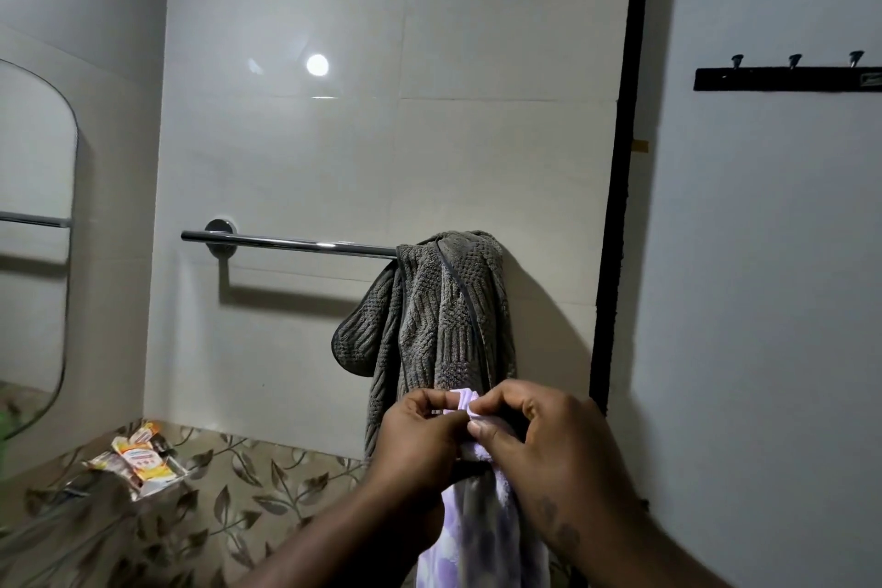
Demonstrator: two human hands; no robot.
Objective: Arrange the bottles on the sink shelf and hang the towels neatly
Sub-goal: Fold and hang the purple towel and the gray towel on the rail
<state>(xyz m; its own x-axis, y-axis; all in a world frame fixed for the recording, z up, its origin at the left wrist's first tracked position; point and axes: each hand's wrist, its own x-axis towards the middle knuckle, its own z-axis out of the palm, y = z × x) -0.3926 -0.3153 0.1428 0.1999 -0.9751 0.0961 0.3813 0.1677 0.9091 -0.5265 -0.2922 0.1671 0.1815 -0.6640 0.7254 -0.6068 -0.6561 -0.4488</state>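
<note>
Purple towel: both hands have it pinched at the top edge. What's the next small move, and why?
Probably lift the purple towel up and left toward the bare stretch of the towel rail. The left hand and right hand grip its top edge below the rail, and the grey towel is bunched over the rail's right end, so the free room lies left.

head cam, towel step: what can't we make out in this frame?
- Purple-and-white towel: lower part cut off by the bottom edge; its top is covered by the left hand and right hand.
- Towel rail: right end hidden under the bunched grey towel.
- Packets on the small shelf: print too small and blurred to read.
- Hook rack: cut off by the right edge.
- Bottles and sink: not in view.
</note>
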